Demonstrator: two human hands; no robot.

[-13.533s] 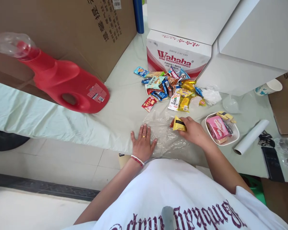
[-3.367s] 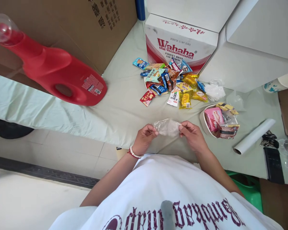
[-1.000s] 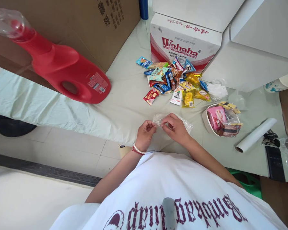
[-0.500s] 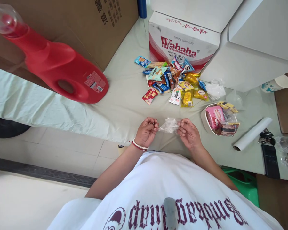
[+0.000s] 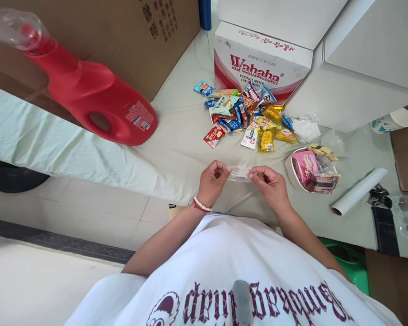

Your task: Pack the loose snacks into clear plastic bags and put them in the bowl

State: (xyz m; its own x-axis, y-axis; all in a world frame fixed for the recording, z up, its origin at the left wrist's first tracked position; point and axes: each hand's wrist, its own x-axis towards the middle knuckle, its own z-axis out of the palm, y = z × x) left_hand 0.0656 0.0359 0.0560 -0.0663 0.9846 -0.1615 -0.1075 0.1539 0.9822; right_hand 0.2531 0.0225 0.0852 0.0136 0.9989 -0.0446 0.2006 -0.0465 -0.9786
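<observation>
Between my two hands a crumpled clear plastic bag point(image 5: 240, 171) is stretched above the cloth-covered table. My left hand point(image 5: 213, 181), with a beaded bracelet at the wrist, pinches the bag's left end between thumb and finger. At the other end, the thumb and fingers of my right hand point(image 5: 269, 183) close on it. Beyond the hands lies a heap of wrapped snacks point(image 5: 241, 111). To the right of my right hand stands a white bowl point(image 5: 291, 170) holding a pink packet point(image 5: 305, 165) and other wrapped pieces.
A white-and-red Wahaha carton point(image 5: 258, 63) stands behind the snacks. A large red jug point(image 5: 102, 99) is at the left, by a brown cardboard box point(image 5: 122, 40). On the right are a white roll point(image 5: 358, 191), a black phone-like object point(image 5: 385, 231) and a paper cup point(image 5: 392, 120).
Both hands have turned slightly and the fingers have shifted along the bag. The bag is now drawn straighter between them, its edge pulled taut. The view has shifted a little.
</observation>
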